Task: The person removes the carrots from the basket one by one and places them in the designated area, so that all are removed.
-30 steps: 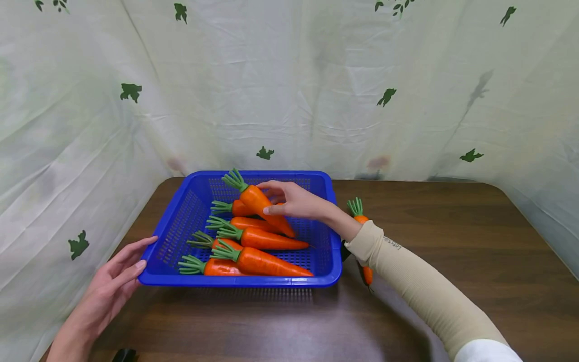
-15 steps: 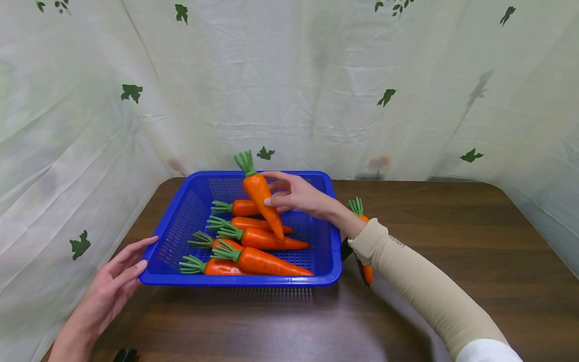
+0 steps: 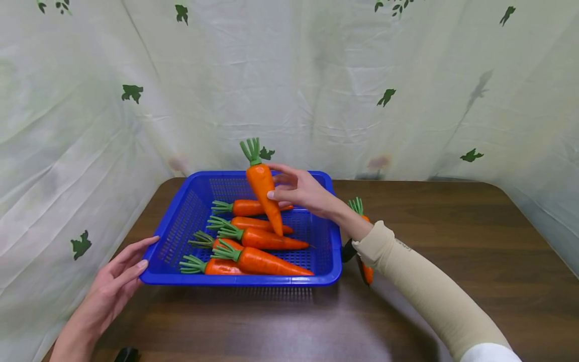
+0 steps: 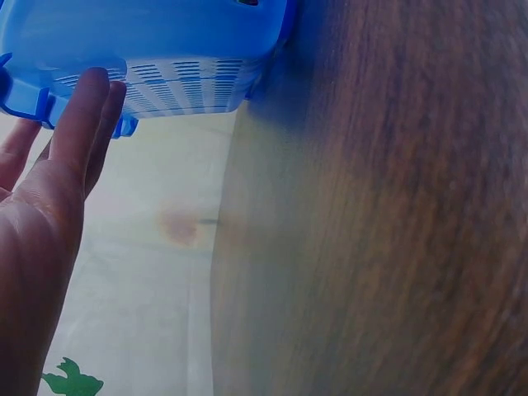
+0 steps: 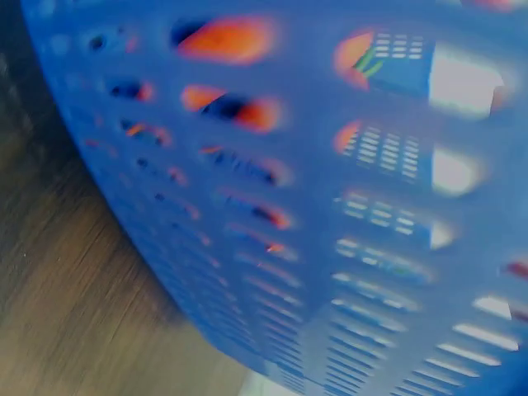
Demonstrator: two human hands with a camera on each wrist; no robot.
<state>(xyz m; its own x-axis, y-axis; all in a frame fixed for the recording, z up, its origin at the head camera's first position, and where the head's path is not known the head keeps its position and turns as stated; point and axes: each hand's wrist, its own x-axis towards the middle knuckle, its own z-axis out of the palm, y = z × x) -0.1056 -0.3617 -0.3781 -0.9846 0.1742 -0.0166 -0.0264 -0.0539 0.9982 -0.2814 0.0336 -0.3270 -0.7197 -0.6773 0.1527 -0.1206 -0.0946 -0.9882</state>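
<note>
Over the blue plastic basket [image 3: 239, 280], my right hand [image 3: 300, 191] pinches an orange carrot [image 3: 262, 186] between thumb and fingers. Its green top points up and its tip slants down toward the carrots below. Inside the basket lie several more carrots [image 3: 271, 260], their green tops to the left. My left hand [image 3: 110, 284] touches the basket's left rim with thumb and fingertips. In the left wrist view, straight fingers [image 4: 82, 115] lie against the basket's outer side. The right wrist view shows only the slotted basket wall [image 5: 313, 206]; the right hand is hidden there.
Another carrot [image 3: 367, 274] lies on the brown wooden table [image 3: 452, 241] right of the basket, partly hidden by my right forearm. A black object [image 3: 126, 355] shows at the bottom edge. A pale curtain [image 3: 289, 90] with green leaf shapes hangs behind the table.
My right hand has raised the carrot and moved slightly right, turning it more upright. My left hand and the basket stay where they were.
</note>
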